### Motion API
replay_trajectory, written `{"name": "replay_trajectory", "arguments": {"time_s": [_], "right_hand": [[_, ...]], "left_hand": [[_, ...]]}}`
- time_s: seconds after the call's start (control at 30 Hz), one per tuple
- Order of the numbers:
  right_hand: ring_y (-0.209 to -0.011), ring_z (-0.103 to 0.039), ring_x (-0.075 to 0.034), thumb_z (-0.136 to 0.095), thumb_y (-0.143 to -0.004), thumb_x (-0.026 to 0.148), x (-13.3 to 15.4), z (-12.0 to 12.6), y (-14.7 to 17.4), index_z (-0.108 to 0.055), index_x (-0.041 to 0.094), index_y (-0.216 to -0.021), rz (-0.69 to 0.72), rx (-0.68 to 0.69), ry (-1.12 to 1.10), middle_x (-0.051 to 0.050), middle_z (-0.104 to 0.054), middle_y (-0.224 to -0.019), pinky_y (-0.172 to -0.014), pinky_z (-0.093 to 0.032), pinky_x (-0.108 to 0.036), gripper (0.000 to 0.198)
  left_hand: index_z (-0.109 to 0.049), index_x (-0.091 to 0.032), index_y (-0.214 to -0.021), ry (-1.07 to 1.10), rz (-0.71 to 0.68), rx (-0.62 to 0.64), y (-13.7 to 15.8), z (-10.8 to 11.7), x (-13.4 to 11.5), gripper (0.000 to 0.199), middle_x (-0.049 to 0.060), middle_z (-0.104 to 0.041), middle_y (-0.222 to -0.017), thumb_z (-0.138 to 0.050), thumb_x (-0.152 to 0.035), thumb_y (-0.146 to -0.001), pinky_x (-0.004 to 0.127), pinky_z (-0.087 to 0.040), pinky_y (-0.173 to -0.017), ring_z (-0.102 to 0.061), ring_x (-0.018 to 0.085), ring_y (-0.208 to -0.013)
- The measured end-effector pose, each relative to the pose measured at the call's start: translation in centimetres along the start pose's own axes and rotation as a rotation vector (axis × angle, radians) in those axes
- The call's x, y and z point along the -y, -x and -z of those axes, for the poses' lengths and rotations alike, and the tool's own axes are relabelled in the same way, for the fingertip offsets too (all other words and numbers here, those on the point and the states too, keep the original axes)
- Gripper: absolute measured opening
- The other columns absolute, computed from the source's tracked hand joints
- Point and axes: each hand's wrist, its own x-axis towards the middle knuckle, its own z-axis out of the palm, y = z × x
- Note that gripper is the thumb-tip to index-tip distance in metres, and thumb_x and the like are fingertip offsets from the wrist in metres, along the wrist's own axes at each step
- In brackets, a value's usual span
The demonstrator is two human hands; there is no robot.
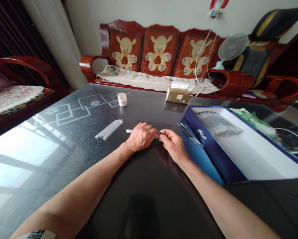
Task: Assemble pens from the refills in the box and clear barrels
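Note:
My left hand [143, 136] is closed, palm down on the table, over a whitish translucent tube [129, 131] whose left end sticks out past the wrist side. Against its fingertips, my right hand [173, 143] pinches a small dark piece [159, 133] between thumb and forefinger. Its kind is too small to tell, and the fingers hide how it meets the tube. To the left lies a bundle of several similar whitish tubes [109, 129]. Several thin grey sticks [190, 133] rest to the right of my right hand, beside the blue box.
An open blue box [221, 159] with a white inside holds several thin sticks [217, 122] at its far end. A small lidded jar [122, 99] and a tissue pack [179, 95] stand farther back on the dark glossy table [139, 186]. Green-white packaging [254, 121] lies behind the box.

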Motion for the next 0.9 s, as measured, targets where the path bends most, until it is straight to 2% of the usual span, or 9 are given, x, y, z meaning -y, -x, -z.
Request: {"name": "replay_trajectory", "arguments": {"time_s": [0.07,0.13,0.27,0.5,0.77,0.9], "right_hand": [[-0.063,-0.060,-0.012,-0.069,-0.069,0.041,0.17,-0.05,0.23,-0.062,0.018,-0.102,0.012,-0.003,0.017,-0.004,-0.068,-0.089,-0.049,-0.042,-0.020,0.041],[-0.060,-0.060,-0.012,-0.068,-0.071,0.045,0.38,-0.06,0.43,-0.062,0.017,-0.103,0.009,-0.010,0.076,-0.005,-0.069,-0.088,-0.048,-0.043,-0.021,0.043],[-0.053,-0.060,-0.012,-0.057,-0.080,0.052,0.49,-0.03,0.53,-0.066,0.016,-0.081,0.040,-0.029,0.219,-0.004,-0.069,-0.072,-0.051,-0.045,-0.022,0.036],[-0.058,-0.063,-0.015,-0.062,-0.077,0.052,-0.05,0.01,0.38,-0.070,0.016,-0.092,0.035,-0.046,0.101,-0.007,-0.072,-0.080,-0.042,-0.043,-0.021,0.039],[-0.061,-0.063,-0.014,-0.067,-0.074,0.046,-0.04,0.12,0.37,-0.070,0.015,-0.101,-0.008,-0.038,0.046,-0.005,-0.070,-0.076,-0.043,-0.046,-0.020,0.042],[-0.058,-0.062,-0.012,-0.068,-0.073,0.048,0.25,0.08,0.37,-0.066,0.015,-0.103,-0.029,-0.016,0.012,-0.005,-0.070,-0.082,-0.039,-0.042,-0.018,0.044]], "left_hand": [[-0.066,-0.019,-0.097,0.000,0.001,-0.003,0.04,-0.02,-0.05,0.041,0.003,-0.060,-0.072,-0.032,-0.040,-0.099,0.032,-0.033,-0.068,-0.048,0.017,-0.070],[-0.066,-0.019,-0.097,0.004,-0.005,-0.008,0.08,-0.09,-0.10,0.040,0.003,-0.060,-0.073,-0.031,-0.040,-0.099,0.032,-0.033,-0.069,-0.048,0.017,-0.071],[-0.065,-0.019,-0.096,0.016,-0.021,-0.011,0.11,-0.27,-0.14,0.040,0.004,-0.060,-0.073,-0.031,-0.040,-0.099,0.032,-0.034,-0.070,-0.048,0.018,-0.072],[-0.064,-0.018,-0.095,0.063,-0.004,-0.004,-0.10,0.11,-0.26,0.041,0.004,-0.060,-0.074,-0.030,-0.040,-0.099,0.032,-0.036,-0.071,-0.050,0.017,-0.072],[-0.064,-0.017,-0.092,0.058,-0.008,0.021,0.06,0.18,-0.24,0.039,0.004,-0.064,-0.074,-0.031,-0.037,-0.099,0.032,-0.038,-0.070,-0.054,0.017,-0.070],[-0.062,-0.017,-0.101,0.068,0.016,0.006,0.41,0.07,-0.19,0.034,0.005,-0.067,-0.079,-0.034,-0.036,-0.098,0.032,-0.040,-0.073,-0.057,0.018,-0.073]]}}
